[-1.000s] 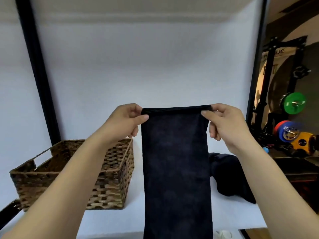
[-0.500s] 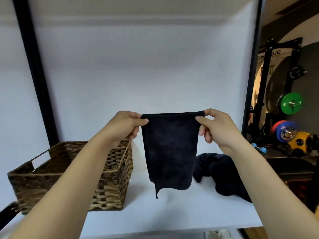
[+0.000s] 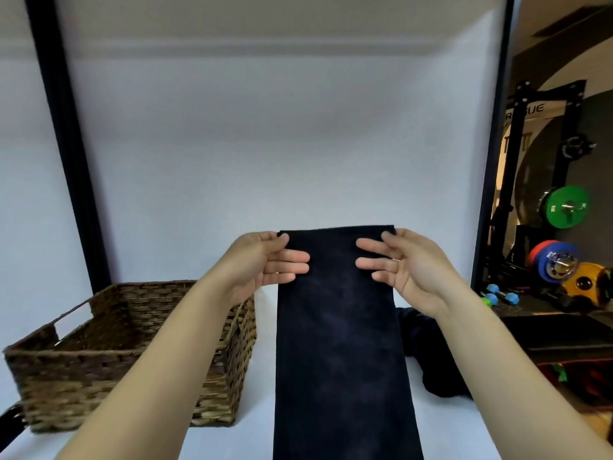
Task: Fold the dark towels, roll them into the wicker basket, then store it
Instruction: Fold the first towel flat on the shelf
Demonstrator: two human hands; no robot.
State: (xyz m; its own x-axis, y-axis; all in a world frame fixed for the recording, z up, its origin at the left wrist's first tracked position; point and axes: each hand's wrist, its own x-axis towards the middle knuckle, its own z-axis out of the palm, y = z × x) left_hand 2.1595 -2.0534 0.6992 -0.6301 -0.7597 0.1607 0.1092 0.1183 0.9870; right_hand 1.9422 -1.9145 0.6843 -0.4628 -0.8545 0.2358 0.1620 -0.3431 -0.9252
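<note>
A long dark towel (image 3: pixel 338 343), folded into a narrow strip, hangs in front of me and runs below the frame's bottom edge. My left hand (image 3: pixel 265 260) pinches its top left corner and my right hand (image 3: pixel 404 263) pinches its top right corner. Both hands have their fingers stretched across the towel's front. The wicker basket (image 3: pixel 99 366) stands on the white table (image 3: pixel 464 426) at the left, behind my left forearm; nothing shows inside it. A second dark towel (image 3: pixel 431 360) lies crumpled on the table at the right, partly hidden by the hanging towel and my right arm.
A white wall backs the table. Black upright posts stand at the left (image 3: pixel 66 144) and right (image 3: pixel 494 144). Beyond the right post is a gym rack with coloured weight plates (image 3: pixel 564 207) and small dumbbells (image 3: pixel 497 293) on the floor.
Half a second ago the towel's lower end was up and the towel looked short; now it hangs long again. My fingers have spread out over its front, and both hands are slightly lower.
</note>
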